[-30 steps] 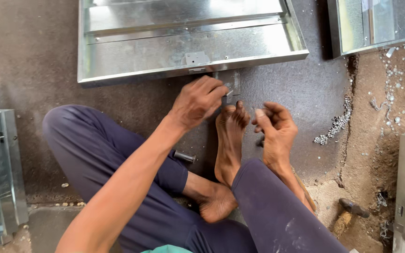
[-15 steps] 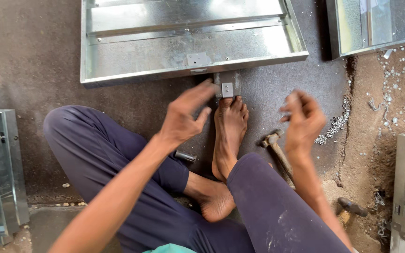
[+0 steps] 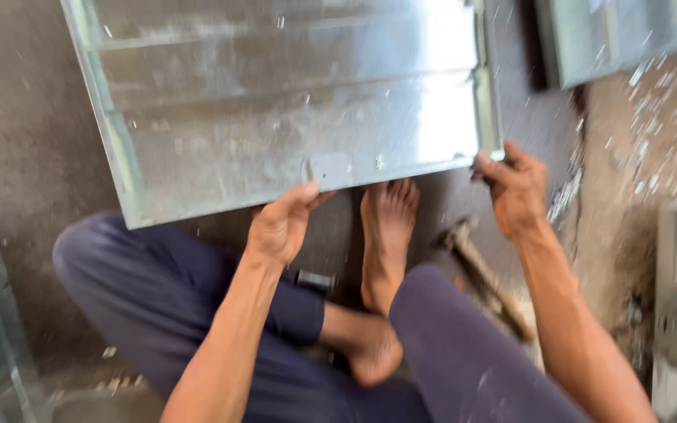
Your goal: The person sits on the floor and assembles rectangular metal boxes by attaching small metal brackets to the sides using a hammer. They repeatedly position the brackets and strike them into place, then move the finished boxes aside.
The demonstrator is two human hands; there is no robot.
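We find no packages, signs or screens here. The nearest thing to a label that we see is a small pale rounded rectangular patch on the near edge of the large galvanised sheet-metal panel, just above the thumb of the left hand; blur keeps us from telling whether it is a sticker or a metal tab.

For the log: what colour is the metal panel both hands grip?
Shiny silver-grey, bare metal panel, clearest in the head view.
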